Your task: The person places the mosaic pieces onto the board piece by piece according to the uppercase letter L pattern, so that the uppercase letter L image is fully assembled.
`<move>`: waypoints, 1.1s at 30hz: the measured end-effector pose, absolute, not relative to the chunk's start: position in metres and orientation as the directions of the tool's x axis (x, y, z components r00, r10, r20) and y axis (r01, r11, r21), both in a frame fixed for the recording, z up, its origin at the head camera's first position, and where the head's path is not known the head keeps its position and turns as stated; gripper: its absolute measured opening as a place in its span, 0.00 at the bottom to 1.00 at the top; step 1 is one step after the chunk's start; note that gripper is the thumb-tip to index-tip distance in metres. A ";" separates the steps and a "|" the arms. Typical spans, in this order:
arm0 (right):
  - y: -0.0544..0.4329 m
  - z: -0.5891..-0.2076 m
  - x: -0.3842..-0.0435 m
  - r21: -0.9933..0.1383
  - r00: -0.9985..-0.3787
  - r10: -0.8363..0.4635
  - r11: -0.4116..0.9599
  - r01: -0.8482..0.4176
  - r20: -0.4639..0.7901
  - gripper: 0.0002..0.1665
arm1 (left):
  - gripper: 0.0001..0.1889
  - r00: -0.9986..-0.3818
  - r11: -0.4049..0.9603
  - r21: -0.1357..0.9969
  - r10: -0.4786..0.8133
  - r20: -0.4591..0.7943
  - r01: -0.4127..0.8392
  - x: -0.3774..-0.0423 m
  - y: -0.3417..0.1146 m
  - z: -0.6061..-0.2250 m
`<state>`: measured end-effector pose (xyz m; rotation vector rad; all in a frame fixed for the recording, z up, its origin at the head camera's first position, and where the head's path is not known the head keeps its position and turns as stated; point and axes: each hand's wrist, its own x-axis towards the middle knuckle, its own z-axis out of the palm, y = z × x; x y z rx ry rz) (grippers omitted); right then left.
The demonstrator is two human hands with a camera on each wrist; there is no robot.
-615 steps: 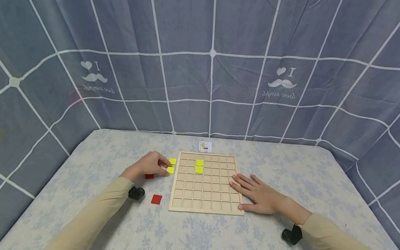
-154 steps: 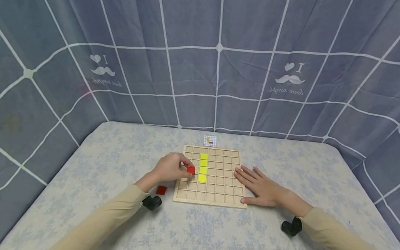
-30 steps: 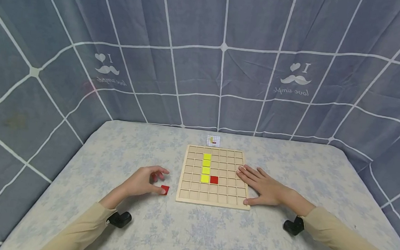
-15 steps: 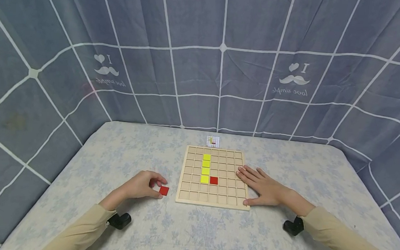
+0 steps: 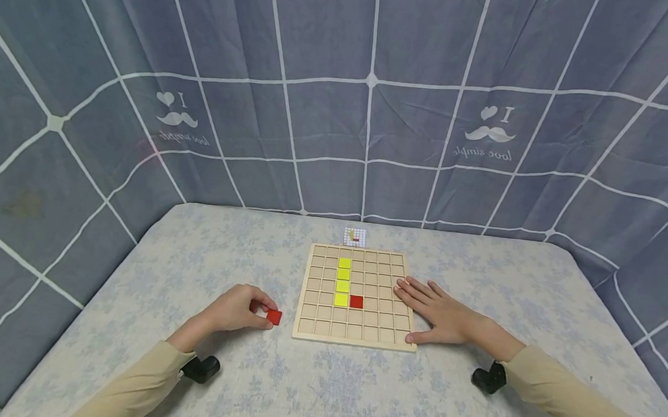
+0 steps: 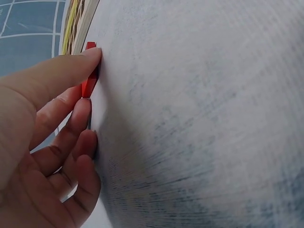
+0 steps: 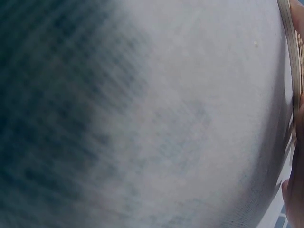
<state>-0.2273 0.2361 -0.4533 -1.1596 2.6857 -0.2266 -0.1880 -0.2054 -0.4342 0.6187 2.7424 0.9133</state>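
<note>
My left hand (image 5: 238, 309) is left of the wooden grid board (image 5: 380, 320), pinching a red square tile (image 5: 275, 318) between thumb and fingers. The left wrist view shows this red tile (image 6: 89, 86) on edge, close over the cloth, with the thumb on its near side. A column of several yellow tiles (image 5: 343, 273) fills cells in the board's left half. Another red tile (image 5: 356, 302) lies in the cell right of the lowest yellow one. My right hand (image 5: 444, 314) rests with straight, spread fingers on the board's right edge; the right wrist view catches only part of it.
Behind the board lies a small printed card (image 5: 354, 237) with a coloured grid pattern. A pale floral cloth (image 5: 318, 392) covers the table, and a blue-grey checked curtain (image 5: 316, 134) encloses its back and sides.
Since the earliest frame, two yellow tiles and one red tile have joined the board. Within the last second, the left fingers have closed on the remaining loose red tile. The right hand stays put.
</note>
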 end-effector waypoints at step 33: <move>0.237 -0.456 -0.229 -0.214 -0.665 -0.737 0.674 -0.707 -0.121 0.57 | 0.12 -0.896 0.699 0.595 0.436 0.086 0.397 -0.214 -0.113 -0.416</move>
